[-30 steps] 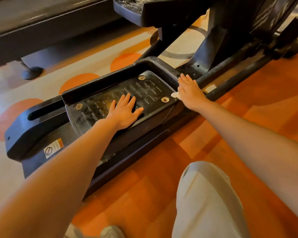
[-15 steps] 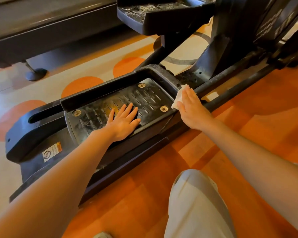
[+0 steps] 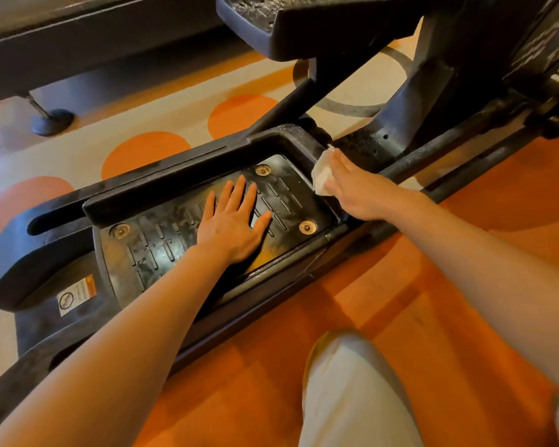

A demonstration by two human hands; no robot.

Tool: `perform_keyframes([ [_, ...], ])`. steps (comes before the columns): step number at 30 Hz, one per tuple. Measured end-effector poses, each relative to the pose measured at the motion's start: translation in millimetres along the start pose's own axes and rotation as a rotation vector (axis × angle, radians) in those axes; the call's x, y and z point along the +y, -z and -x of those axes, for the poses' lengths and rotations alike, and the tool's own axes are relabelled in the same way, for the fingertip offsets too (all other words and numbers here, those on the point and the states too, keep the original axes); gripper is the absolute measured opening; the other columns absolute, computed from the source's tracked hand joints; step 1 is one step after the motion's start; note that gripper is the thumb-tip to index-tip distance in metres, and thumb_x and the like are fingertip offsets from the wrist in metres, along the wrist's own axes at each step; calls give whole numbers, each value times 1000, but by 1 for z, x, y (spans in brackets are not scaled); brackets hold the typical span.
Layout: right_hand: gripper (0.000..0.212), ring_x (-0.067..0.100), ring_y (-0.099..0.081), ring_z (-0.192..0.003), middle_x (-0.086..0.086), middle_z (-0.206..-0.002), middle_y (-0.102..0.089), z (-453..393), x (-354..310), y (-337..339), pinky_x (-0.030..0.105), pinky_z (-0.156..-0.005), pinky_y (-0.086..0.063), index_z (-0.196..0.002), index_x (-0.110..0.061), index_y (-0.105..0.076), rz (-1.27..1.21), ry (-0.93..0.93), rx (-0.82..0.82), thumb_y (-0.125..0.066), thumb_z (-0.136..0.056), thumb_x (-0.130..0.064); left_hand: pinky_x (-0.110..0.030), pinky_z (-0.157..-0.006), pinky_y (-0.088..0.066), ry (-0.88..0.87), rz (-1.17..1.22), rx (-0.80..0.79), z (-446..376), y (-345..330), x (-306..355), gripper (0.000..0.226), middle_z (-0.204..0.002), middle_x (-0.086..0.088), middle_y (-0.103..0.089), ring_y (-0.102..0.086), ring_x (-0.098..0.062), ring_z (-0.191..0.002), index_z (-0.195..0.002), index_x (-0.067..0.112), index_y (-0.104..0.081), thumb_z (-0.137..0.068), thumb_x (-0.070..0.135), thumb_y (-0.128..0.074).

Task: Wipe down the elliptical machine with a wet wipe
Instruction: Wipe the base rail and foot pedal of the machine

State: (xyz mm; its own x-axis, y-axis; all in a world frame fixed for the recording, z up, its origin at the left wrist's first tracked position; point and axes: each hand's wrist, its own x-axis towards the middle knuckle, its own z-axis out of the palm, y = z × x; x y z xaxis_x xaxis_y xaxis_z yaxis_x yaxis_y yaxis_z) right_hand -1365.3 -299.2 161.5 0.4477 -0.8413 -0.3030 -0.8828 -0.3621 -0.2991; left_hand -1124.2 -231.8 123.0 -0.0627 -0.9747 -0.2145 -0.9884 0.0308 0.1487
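The elliptical's black foot pedal [image 3: 162, 246] lies low in front of me, ribbed, with brass bolts at its corners. My left hand [image 3: 233, 225] rests flat on the pedal's tread, fingers straight and spread. My right hand [image 3: 357, 191] presses a white wet wipe [image 3: 321, 174] against the pedal's raised front rim, fingers laid straight over it. Part of the wipe sticks out to the left of my fingers. The machine's dark upright frame [image 3: 433, 91] rises behind my right hand.
A second pedal [image 3: 291, 24] hangs raised at the top. Two black rails [image 3: 459, 162] run away to the right. Another machine's base and foot [image 3: 50, 121] stand at the upper left. My knee [image 3: 352, 391] in light trousers is low over the orange floor.
My right hand has slid the wipe from the pedal's outer front corner up onto the front rim, showing more of the wipe. My left hand has stayed flat on the tread.
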Motion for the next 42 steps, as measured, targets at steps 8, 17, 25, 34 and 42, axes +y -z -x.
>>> perform_keyframes([
  [8, 67, 13, 7, -148, -5, -160, 19, 38, 6, -20, 38, -117, -16, -153, -17, 10, -84, 45, 79, -30, -103, -37, -39, -121, 12, 17, -9, 109, -18, -8, 11, 65, -164, 2, 7, 12, -13, -150, -157, 26, 0, -100, 57, -14],
  [17, 94, 30, 11, -147, 16, -158, 15, -86, -29, -5, 39, -121, -3, -150, 0, 11, 68, -5, 209, -59, -88, -9, -39, -122, 8, 24, 13, 152, -18, -12, 10, 75, -164, 4, 2, 9, -12, -150, -157, 29, -5, -90, 64, -1],
  [25, 72, 22, -1, -148, 7, -162, 1, -54, -20, -3, 33, -118, -8, -153, -5, -4, -15, 28, 264, -38, -101, -41, -41, -122, 5, 17, 25, 173, -20, -11, 9, 77, -164, 4, 1, 9, -13, -150, -156, 28, -7, -88, 64, 1],
  [34, 67, 38, -3, -147, 25, -158, -1, -131, -68, -15, 46, -121, -3, -149, 6, 6, 304, -121, 330, -23, -105, -35, -40, -123, 5, 15, 25, 185, -20, -13, 7, 74, -164, 3, -2, 8, -12, -150, -156, 28, -9, -91, 63, -3],
  [42, 69, 28, 4, -148, 18, -160, 8, -98, -36, -5, 36, -120, -3, -151, -1, 9, 196, -163, 201, -36, -104, -25, -40, -122, 6, 16, 41, 192, -20, -11, 8, 74, -164, 3, -2, 8, -12, -150, -156, 29, -9, -91, 63, -1],
])
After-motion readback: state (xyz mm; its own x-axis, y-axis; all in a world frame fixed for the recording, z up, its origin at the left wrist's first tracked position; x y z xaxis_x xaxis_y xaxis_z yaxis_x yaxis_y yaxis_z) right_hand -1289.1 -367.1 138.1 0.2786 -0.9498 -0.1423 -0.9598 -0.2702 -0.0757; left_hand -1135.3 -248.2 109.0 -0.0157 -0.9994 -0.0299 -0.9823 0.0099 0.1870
